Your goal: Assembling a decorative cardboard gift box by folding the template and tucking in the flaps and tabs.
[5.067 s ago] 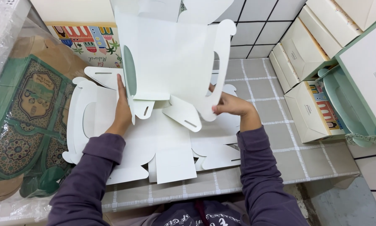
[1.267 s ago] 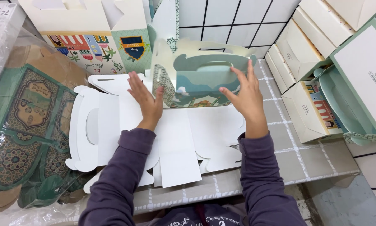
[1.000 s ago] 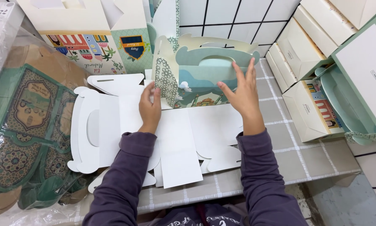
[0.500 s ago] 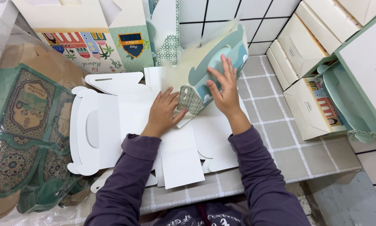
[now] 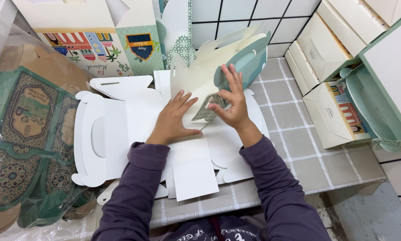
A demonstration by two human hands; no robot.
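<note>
Leftmost, a clear plastic bag of green patterned flat packs lies at the table's edge. Next to it, a stack of white die-cut box blanks lies flat on the grey checked tablecloth, long axis running left to right, handle cut-out at the left end.

Left hand: palm down, fingers spread wide, pressing flat on the base panel of a partly folded gift box. No grasp, only pressure.

The gift box stands on the blank stack near table centre, just in front of the tiled wall. Its cream and teal panels rise and lean toward the upper right; arched handle end points up and away from the person.

Right hand: fingers upright and splayed against the teal side panel, thumb and forefinger narrowed on a small patterned flap.

Far right, finished boxes sit in a row, well apart from both hands.
</note>
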